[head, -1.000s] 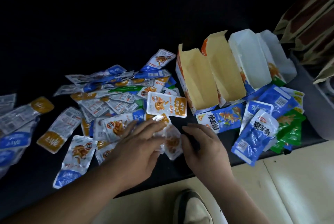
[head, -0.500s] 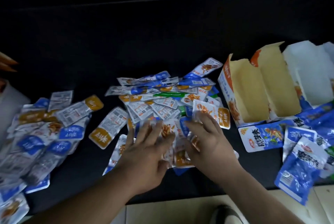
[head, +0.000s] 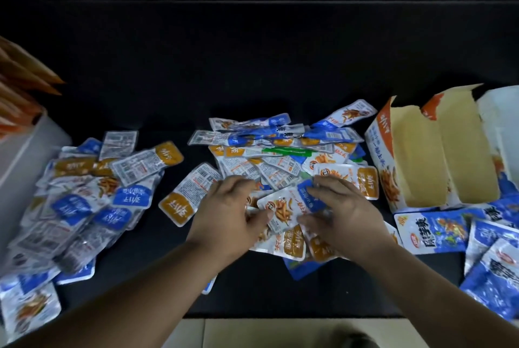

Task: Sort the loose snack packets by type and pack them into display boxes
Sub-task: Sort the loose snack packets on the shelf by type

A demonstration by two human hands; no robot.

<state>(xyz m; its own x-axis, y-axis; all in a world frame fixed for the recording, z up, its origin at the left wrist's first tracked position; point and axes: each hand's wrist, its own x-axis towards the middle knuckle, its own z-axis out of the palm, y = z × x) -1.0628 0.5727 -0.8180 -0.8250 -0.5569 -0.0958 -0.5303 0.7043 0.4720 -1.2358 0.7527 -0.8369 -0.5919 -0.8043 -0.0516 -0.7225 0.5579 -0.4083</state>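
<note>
- Head view, looking down on a dark worktop [head: 252, 66] with snack packets spread across its near half.
- Display boxes: an orange-and-white display box [head: 415, 156] stands near the right edge, top open, flaps raised. Its two visible compartments show bare yellow card inside; no packets seen in them.
- A second, white display box [head: 502, 128] sits just beyond it at the right edge, partly cut off by the frame; its contents cannot be made out.
- A pale container [head: 25, 156] stands at the left edge; what is inside it is not visible.
- Central heap [head: 280, 151]: mixed small packets, blue-ended and orange-ended, overlapping one another, lying between the two hands and the boxes.
- Left heap [head: 92, 201]: more small packets of the same kinds, piled beside the pale container, blurred in places.
- Larger blue packets [head: 438, 232] lie at the near right corner, in front of the orange-and-white box.
- Left hand [head: 227, 218]: palm down on the central heap, fingers curled, thumb touching a blue-ended packet [head: 286, 207].
- Right hand [head: 342, 210]: palm down, fingers pinching the opposite end of that same packet, which lies on top of the heap near the front edge.
</note>
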